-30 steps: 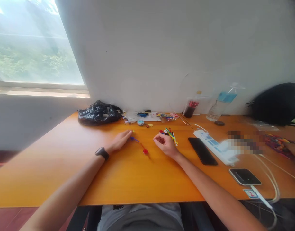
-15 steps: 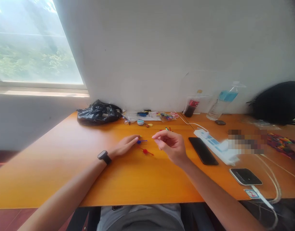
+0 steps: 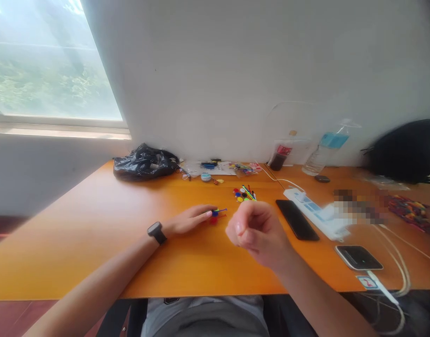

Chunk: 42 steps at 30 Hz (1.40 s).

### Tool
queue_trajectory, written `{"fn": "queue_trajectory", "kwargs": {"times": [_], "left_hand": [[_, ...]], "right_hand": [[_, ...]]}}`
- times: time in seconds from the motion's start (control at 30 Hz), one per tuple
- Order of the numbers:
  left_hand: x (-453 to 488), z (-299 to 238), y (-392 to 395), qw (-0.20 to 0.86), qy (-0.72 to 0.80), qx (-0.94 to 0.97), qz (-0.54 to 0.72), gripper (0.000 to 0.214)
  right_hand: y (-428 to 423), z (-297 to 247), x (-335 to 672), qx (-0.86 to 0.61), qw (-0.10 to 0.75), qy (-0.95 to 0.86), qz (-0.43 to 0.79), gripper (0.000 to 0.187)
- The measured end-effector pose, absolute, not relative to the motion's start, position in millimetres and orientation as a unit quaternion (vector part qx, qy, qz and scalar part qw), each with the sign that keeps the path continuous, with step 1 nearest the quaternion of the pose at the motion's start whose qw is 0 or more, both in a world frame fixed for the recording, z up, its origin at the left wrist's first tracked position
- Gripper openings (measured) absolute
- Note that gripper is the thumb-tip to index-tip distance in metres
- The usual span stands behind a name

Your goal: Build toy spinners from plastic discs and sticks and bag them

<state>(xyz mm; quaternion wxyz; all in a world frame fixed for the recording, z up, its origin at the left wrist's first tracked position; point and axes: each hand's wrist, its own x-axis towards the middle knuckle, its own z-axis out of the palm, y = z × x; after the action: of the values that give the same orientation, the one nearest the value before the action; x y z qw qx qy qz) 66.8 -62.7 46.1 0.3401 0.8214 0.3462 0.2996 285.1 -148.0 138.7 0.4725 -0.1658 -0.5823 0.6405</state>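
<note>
My left hand [image 3: 192,219] lies low over the orange-brown table [image 3: 95,243], a black watch on its wrist. Between thumb and fingers it grips a small blue plastic piece [image 3: 215,213] with a thin stick pointing right. Against the thumb side rests a similar red piece [image 3: 213,221], partly covered. My right hand [image 3: 259,231] is raised nearer to me, fingers curled in a pinch; whatever they hold, if anything, cannot be made out. Just beyond it sits a small group of coloured discs and sticks [image 3: 243,194], partly hidden by the hand.
Along the wall are a black plastic bag [image 3: 144,163], a small round tin [image 3: 205,177], a cola bottle [image 3: 280,158] and a water bottle [image 3: 322,150]. On the right lie a phone [image 3: 296,220], a white power strip [image 3: 315,210] and a cabled device [image 3: 358,258].
My left hand has slid right with the blue piece, reaching the red one, which has turned. My right hand has come down and nearer, curling tighter; the coloured discs behind it now show.
</note>
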Motion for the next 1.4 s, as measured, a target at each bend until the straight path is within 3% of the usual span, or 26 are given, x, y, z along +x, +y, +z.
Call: {"fn": "queue_trajectory", "kwargs": {"times": [0.1,0.23,0.47,0.77,1.03,1.4], "left_hand": [[69.3,46.0,-63.8,0.385,0.329,0.816,0.278,0.050],[73.1,42.5,-63.6,0.339,0.349,0.800,0.350,0.044],[72.3,51.9,-67.7,0.235,0.346,0.764,0.491,0.026],[78.6,53.2,-78.6,0.164,0.266,0.812,0.493,0.020],[80.5,49.0,-75.3,0.131,0.251,0.812,0.511,0.014],[78.9,53.5,-76.1,0.143,0.260,0.812,0.503,0.008]], "right_hand": [[-138.2,137.4,285.5,-0.134,0.442,-0.581,0.671,0.034],[-108.9,119.4,289.5,-0.119,0.420,-0.589,0.680,0.034],[-53.4,70.3,295.1,-0.287,0.398,-0.643,0.588,0.029],[-39.7,52.4,303.0,-0.288,0.357,-0.673,0.580,0.031],[-37.5,45.6,301.1,-0.278,0.376,-0.662,0.586,0.030],[-39.1,47.7,302.1,-0.287,0.375,-0.676,0.566,0.033]]}}
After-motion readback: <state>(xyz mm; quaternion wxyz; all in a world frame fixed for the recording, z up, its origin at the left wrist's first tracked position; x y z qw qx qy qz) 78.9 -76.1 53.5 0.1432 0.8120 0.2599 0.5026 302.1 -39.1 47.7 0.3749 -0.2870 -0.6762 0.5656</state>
